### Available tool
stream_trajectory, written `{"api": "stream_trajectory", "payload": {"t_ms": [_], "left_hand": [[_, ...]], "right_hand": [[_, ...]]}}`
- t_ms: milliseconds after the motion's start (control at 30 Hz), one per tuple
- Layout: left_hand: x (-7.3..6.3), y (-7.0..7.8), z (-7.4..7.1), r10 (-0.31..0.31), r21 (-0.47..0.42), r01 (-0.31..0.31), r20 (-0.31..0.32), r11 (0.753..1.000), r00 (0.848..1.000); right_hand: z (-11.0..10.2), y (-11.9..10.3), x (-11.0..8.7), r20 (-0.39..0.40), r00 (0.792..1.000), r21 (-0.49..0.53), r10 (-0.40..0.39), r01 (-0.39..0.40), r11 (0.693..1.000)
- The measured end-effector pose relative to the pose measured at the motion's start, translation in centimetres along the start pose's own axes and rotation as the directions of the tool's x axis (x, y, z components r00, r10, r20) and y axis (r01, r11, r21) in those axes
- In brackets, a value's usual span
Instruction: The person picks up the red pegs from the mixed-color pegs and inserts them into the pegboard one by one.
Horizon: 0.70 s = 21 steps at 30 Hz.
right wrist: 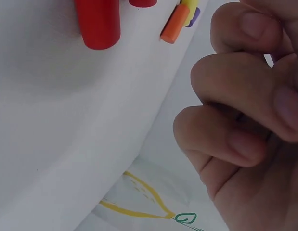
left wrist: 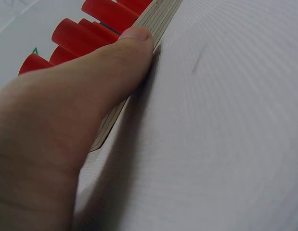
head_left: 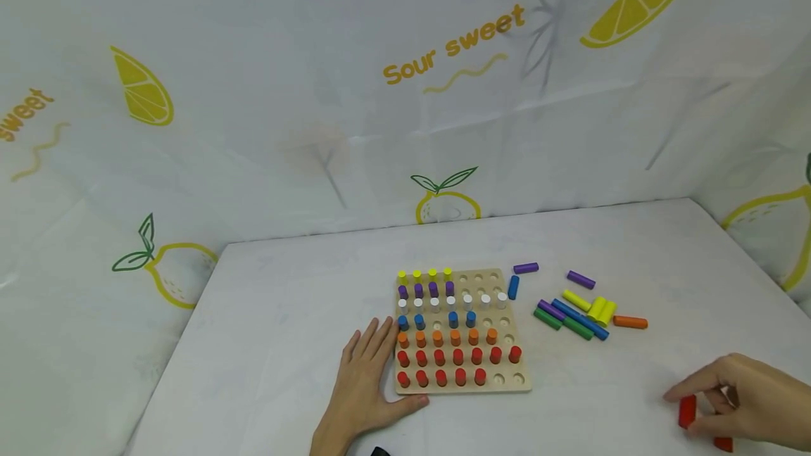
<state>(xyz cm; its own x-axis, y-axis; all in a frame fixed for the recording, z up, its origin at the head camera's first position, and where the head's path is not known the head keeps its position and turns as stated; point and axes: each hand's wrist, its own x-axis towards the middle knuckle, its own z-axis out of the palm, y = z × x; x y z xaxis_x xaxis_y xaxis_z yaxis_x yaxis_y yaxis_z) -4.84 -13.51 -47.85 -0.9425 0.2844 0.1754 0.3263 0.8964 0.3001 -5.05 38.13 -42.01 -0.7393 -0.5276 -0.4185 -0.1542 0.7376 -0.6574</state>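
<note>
My left hand [head_left: 364, 385] lies with fingers extended along the left edge of a wooden pegboard [head_left: 465, 387], its thumb [left wrist: 122, 60] against the front edge. Rows of yellow, purple, white, blue, orange and red pegs stand upright in the board. The front red row has two bare holes at its right end; the blue row has a gap in it. Far to the right, my right hand [head_left: 747, 400] curls its index finger and thumb round a red peg [head_left: 687, 412]. Another red peg [head_left: 723, 444] lies partly under that hand, large in the right wrist view [right wrist: 99, 24].
Right of the board lie loose pegs: purple [head_left: 526, 268], blue [head_left: 514, 287], green [head_left: 548, 319], yellow [head_left: 576, 300] and orange [head_left: 630, 322], several side by side. A small black object [head_left: 380, 452] shows at the bottom edge. Behind the table hangs a lemon-print cloth [head_left: 317, 90].
</note>
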Motion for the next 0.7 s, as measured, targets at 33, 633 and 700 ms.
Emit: {"api": "stream_trajectory", "payload": {"t_ms": [33,633,700], "left_hand": [[0.0,0.0,0.0,-0.002,-0.004,0.002,0.001,1.000,1.000],[0.0,0.0,0.2,-0.012,0.014,0.012,0.004,1.000,1.000],[0.0,0.0,0.2,-0.013,0.008,0.013,0.002,1.000,1.000]], "right_hand": [[0.0,0.0,0.0,0.006,1.000,0.005,0.003,-0.003,1.000],[0.1,-0.1,1.2,0.060,0.983,0.067,0.174,-0.178,0.982],[0.1,-0.1,1.2,0.036,0.988,0.025,0.151,-0.152,0.988]]}}
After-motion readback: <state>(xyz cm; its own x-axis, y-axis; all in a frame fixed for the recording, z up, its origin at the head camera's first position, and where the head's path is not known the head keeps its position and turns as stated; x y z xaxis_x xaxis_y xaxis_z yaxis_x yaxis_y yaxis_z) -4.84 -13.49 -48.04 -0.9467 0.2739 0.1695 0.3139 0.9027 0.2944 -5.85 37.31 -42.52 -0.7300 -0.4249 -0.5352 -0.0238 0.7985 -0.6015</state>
